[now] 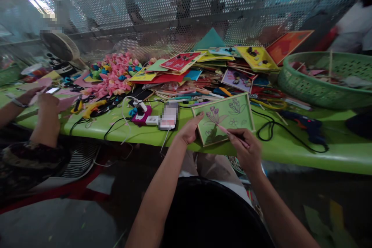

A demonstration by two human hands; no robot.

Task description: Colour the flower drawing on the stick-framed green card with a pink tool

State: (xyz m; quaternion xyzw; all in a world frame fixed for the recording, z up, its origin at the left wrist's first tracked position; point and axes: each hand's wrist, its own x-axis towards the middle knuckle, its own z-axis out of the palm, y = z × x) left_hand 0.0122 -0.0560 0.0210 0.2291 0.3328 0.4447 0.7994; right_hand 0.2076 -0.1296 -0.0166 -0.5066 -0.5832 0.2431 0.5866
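A green picture panel (240, 121) with a pale raised frame rests tilted at the table's front edge. Flowers and leaves are drawn on it in outline, some with purple petals. My left hand (190, 130) grips the panel's left edge, thumb on top and fingers partly hidden below. In my right hand (245, 145) is a pink pencil or pen (229, 132), pinched between closed fingers. Its tip meets the drawing near the stems of the left flower.
A phone (169, 115) and a purple power socket (142, 115) with cables lie left of the panel. To the right are a glue gun (309, 124) and a green basket (316, 85). Behind are stacked picture panels (183, 61) and pink folded paper pieces (117, 73). A co-worker's hands (43, 99) handle pink paper.
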